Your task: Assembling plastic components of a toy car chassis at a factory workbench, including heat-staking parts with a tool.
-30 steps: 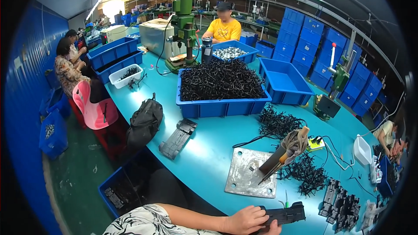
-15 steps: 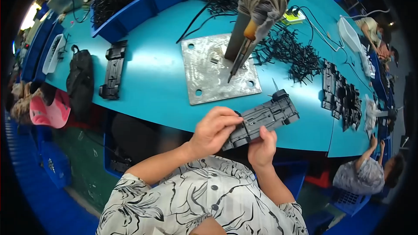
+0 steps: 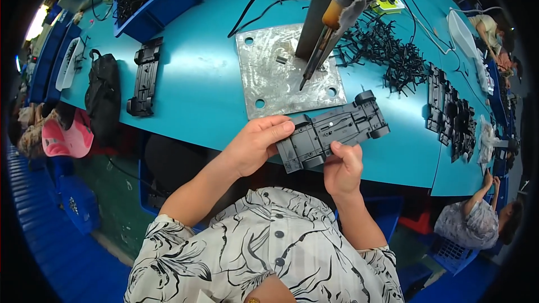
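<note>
A black plastic toy car chassis is held tilted over the table's front edge, wheels fitted near its corners. My left hand grips its left end, thumb on top. My right hand holds the near long side, its thumb pressed on the face and its other fingers hidden beneath. Just beyond the chassis, a soldering iron with an orange collar hangs tip-down beside a metal post, above a square metal plate with corner holes.
Another black chassis lies at left beside a black bag. Loose black rods are heaped right of the post; several chassis are stacked farther right. A blue bin stands at back left. A co-worker sits at right.
The chassis has shifted slightly up and right and turned flatter. My left fingers have moved off its upper face to its left end. The view has shifted a little.
</note>
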Available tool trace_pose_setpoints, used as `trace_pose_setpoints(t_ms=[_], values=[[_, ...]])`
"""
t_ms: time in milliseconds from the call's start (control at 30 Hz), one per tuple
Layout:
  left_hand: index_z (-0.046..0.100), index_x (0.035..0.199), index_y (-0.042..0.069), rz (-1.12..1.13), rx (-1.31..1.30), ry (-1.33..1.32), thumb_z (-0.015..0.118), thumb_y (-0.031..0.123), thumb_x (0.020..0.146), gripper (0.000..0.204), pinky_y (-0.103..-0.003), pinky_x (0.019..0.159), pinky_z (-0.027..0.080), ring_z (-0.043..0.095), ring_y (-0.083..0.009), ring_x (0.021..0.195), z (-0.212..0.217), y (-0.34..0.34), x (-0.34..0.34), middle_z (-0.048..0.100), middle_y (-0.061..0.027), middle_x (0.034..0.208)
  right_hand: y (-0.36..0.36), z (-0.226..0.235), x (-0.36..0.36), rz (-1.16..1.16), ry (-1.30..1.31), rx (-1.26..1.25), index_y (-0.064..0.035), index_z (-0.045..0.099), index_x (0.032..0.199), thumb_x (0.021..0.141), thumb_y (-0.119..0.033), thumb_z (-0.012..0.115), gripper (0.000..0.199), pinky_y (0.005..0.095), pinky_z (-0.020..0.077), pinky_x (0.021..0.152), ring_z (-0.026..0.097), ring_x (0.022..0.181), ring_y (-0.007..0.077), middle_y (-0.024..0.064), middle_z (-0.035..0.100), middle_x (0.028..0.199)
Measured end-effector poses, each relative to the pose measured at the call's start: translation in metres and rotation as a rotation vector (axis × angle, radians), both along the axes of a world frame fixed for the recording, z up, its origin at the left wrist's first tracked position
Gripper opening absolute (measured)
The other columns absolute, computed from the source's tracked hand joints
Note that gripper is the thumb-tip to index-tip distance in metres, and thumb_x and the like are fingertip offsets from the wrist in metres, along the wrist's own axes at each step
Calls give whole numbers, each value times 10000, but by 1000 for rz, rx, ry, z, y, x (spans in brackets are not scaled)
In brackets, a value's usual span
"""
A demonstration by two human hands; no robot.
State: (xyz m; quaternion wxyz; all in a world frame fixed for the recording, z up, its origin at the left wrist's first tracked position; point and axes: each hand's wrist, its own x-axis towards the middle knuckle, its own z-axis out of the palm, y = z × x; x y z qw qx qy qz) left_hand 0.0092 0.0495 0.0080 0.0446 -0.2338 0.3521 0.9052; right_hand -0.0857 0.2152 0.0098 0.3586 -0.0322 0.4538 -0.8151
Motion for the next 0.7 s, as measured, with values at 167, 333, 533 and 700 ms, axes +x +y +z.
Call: trace_pose_setpoints(t_ms=[167, 333, 533, 700], values=[[543, 1207, -36, 50, 37, 70, 551, 214, 946, 362, -314, 860, 492, 606, -152, 975, -6, -7, 3, 629, -83, 1082, -5, 6, -4, 44, -24, 99, 52, 506, 1172, 806, -110, 530, 401, 355, 442, 914, 579, 1043, 232, 120, 602, 1118], [540, 1210, -44, 100, 14, 91, 551, 225, 945, 377, -327, 873, 488, 607, -162, 988, -7, -6, 0, 631, -92, 1087, -6, 3, -13, 123, -102, 94, 56, 547, 1110, 827, -121, 545, 333, 353, 469, 871, 601, 1011, 231, 118, 619, 1086], [550, 1189, -43, 90, 18, 110, 539, 249, 952, 376, -325, 877, 483, 607, -162, 983, -12, -11, -1, 632, -94, 1082, -10, 1, -13, 105, -117, 46, 36, 577, 1072, 837, -113, 538, 280, 372, 455, 900, 601, 1012, 229, 113, 627, 1065], [555, 1151, -48, 109, 45, 117, 513, 252, 962, 357, -331, 891, 482, 613, -182, 984, -11, -16, -3, 629, -110, 1084, -17, 3, -15, 129, -139, -6, 15, 586, 1054, 842, -107, 536, 249, 378, 446, 912, 592, 1022, 228, 103, 629, 1064]])
